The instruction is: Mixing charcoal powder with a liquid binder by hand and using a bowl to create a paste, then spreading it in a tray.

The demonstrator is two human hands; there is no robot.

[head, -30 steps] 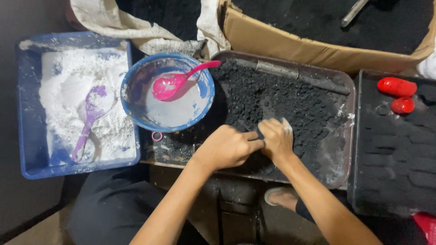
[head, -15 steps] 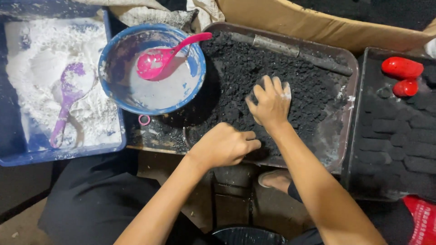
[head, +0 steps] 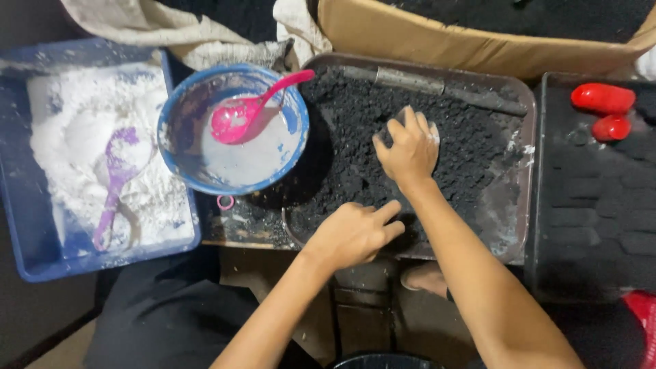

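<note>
Two bare hands work over a brown tray (head: 514, 225) of black crumbly powder (head: 355, 143). Nearest: left hand (head: 352, 236) sits at the tray's near rim, fingers (head: 383, 213) curled loosely inward with the index sticking out toward the powder; cannot tell if anything is pinched inside the curl. Just beyond it, right hand (head: 408, 147) lies palm-down in the middle of the tray, fingers (head: 410, 119) spread and bent, tips pressing into the powder, gripping nothing that shows. Both hands dusted dark.

The powder fills most of the tray, thinner toward the right side, where bare smeared tray bottom shows. A grey metal bar (head: 410, 80) lies along the tray's far edge.

Left of the tray, touching it: blue bowl (head: 179, 116) of whitish liquid with a pink spoon (head: 242, 113) resting inside, handle up over the far right rim. Further left, a blue tub (head: 27, 225) of white powder (head: 75, 137) with a purple spoon (head: 113, 174) lying in it (partly coated).

Right of the tray: black mould tray (head: 594, 205) with rows of hollows; two red pieces (head: 605, 109) at its far end.

Farthest back: a cardboard box (head: 437, 37) and a pale cloth sack (head: 184, 34).
</note>
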